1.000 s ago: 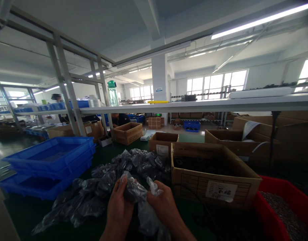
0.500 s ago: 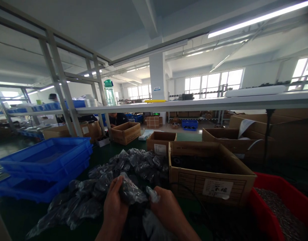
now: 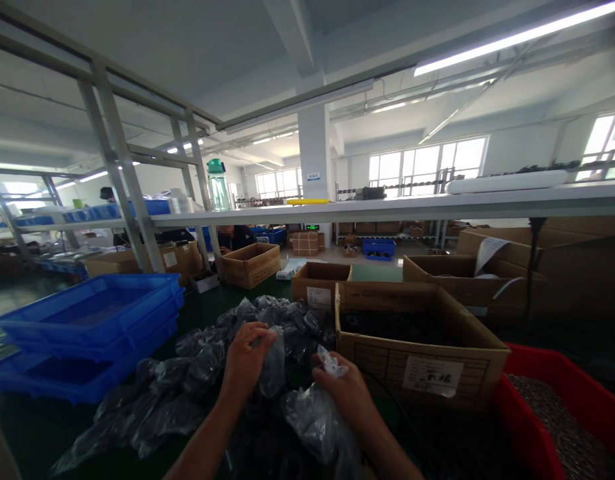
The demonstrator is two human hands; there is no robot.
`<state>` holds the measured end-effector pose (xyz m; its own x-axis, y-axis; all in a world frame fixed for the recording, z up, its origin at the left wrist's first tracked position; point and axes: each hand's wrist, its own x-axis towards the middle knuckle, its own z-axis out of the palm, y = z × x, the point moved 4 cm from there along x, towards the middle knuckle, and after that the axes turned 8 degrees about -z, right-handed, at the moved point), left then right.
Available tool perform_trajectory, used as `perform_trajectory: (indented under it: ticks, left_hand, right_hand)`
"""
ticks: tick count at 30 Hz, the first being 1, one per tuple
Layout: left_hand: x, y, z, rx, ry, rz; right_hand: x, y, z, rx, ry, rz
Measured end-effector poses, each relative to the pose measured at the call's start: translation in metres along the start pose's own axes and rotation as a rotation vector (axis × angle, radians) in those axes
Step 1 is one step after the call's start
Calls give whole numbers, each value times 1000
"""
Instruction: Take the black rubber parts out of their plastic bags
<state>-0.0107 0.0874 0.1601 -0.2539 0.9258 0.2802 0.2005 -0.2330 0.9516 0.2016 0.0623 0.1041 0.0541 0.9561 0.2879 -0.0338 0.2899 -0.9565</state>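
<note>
My left hand (image 3: pixel 250 357) pinches the top of a clear plastic bag (image 3: pixel 273 367), which hangs from its fingertips. To its right, my right hand (image 3: pixel 340 383) is closed on crumpled clear plastic (image 3: pixel 331 363). More clear plastic bags (image 3: pixel 315 420) hang or lie just below that hand; whether they join the piece in its fingers is unclear. A heap of bagged dark parts (image 3: pixel 202 363) spreads behind and left of my hands. Dark loose parts (image 3: pixel 267 440) lie in shadow between my forearms.
Stacked blue trays (image 3: pixel 97 313) stand at the left. On the right are an open cardboard box (image 3: pixel 422 360) of dark parts and a red bin (image 3: pixel 532 400) of small metal pieces. A shelf (image 3: pixel 387 208) with a green-lidded bottle (image 3: pixel 217 187) crosses above. A person (image 3: pixel 240 237) sits behind.
My left hand has risen and turned, now holding a hanging bag by its top. My right hand has shifted right and up, and more of the plastic below it shows.
</note>
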Motion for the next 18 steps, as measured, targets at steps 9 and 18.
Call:
perform_trajectory:
  ticks: [9,18]
  left_hand:
    - [-15,24,32,8,-218,76]
    - [67,-96,-15,753,-183,-150]
  right_hand:
    - [20,-18,34,377,-49,147]
    - [-1,-5,-26,195,108,78]
